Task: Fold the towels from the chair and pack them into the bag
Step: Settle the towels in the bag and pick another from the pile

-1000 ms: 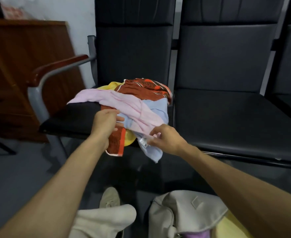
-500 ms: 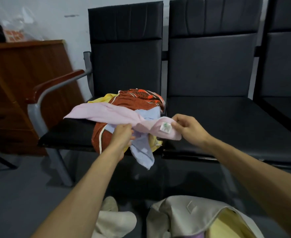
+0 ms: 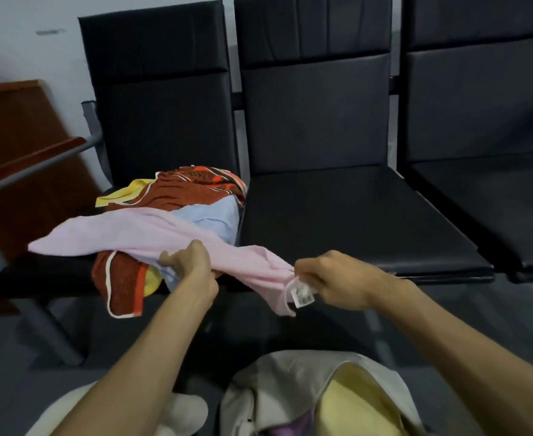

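The right hand (image 3: 337, 280) has drawn the tagged corner of the pink towel (image 3: 126, 234) farther right, off the pile (image 3: 196, 190). The left hand (image 3: 192, 265) now grips its middle.

Wooden cabinet (image 3: 23, 127) far left against pale wall (image 3: 16, 51); middle black seat (image 3: 337, 215), right black seat (image 3: 494, 199) alongside; grey floor (image 3: 4, 357) below.

Both hands are gripping a pink towel (image 3: 152, 234) at mid-frame, the left hand (image 3: 192, 265) beside the right hand (image 3: 334, 278). A beige bag (image 3: 277, 382) is sitting open at the bottom edge.
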